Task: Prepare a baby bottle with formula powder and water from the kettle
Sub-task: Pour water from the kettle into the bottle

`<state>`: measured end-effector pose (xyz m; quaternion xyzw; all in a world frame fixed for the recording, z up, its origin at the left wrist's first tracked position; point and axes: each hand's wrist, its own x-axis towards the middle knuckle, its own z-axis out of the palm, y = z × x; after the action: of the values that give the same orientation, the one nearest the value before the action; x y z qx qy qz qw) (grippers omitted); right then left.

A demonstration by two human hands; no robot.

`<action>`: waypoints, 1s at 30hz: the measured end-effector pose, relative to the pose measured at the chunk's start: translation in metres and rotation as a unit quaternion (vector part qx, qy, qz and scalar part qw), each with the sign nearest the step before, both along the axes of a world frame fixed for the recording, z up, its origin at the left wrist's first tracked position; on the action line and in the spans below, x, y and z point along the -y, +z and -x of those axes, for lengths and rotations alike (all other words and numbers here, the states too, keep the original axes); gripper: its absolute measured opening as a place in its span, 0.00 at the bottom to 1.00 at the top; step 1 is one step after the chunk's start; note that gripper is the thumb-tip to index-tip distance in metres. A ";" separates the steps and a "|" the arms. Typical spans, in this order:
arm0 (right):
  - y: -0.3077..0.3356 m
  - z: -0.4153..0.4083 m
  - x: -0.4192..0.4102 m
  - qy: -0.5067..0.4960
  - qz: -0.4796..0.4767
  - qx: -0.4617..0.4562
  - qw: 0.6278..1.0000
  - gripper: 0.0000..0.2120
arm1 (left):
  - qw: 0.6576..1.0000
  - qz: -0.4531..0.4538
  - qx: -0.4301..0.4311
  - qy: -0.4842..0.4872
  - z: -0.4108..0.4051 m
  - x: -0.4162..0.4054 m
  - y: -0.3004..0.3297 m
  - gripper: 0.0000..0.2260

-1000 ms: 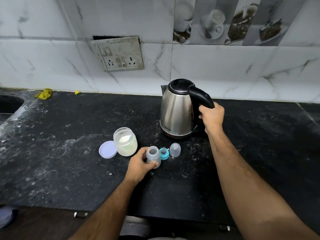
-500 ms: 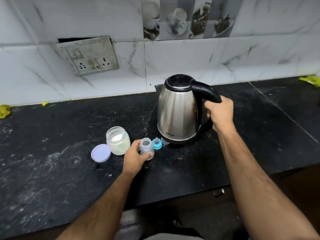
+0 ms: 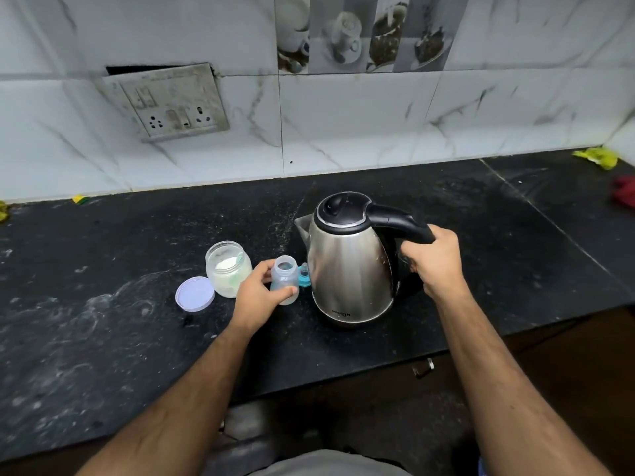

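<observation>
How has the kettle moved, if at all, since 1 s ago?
Yes. The kettle, gripped by the right hand, has come forward toward the person, judged against the formula jar. It is now level with the bottle, not behind it.

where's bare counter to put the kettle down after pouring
Bare black counter lies right of the steel kettle, up to the red cloth, and behind it toward the wall. Crowded: left of the kettle, where the clear baby bottle, teal nipple, powder jar and lilac lid cluster.
</observation>
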<state>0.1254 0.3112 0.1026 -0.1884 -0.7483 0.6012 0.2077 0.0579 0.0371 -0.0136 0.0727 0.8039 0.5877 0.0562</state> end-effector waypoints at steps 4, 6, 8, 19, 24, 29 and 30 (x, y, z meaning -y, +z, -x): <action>0.002 -0.002 -0.002 0.023 -0.028 0.013 0.999 0.09 | 1.000 -0.013 -0.008 0.002 0.001 -0.004 0.008 0.23; 0.005 -0.003 -0.001 0.036 -0.044 0.019 0.998 0.10 | 1.000 -0.016 -0.008 0.008 0.001 -0.004 0.009 0.24; 0.007 -0.003 -0.003 0.048 -0.064 0.025 0.997 0.12 | 1.000 -0.014 -0.008 0.012 0.001 -0.004 0.010 0.24; 0.018 0.000 -0.005 0.077 -0.134 0.067 0.986 0.11 | 1.000 -0.011 0.001 0.007 -0.001 -0.004 0.017 0.25; 0.025 0.001 -0.002 0.090 -0.161 0.086 0.979 0.12 | 1.000 -0.004 0.003 0.004 0.000 -0.002 0.015 0.26; 0.029 0.001 0.003 0.098 -0.173 0.099 0.975 0.08 | 1.000 0.000 0.007 0.003 -0.001 0.001 0.011 0.27; 0.029 0.001 0.004 0.099 -0.176 0.102 0.974 0.08 | 1.000 -0.001 0.008 0.002 -0.001 0.001 0.010 0.27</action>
<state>0.1248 0.3071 0.1315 -0.1345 -0.8744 0.4553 0.1000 0.0587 0.0359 -0.0041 0.0669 0.8029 0.5892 0.0614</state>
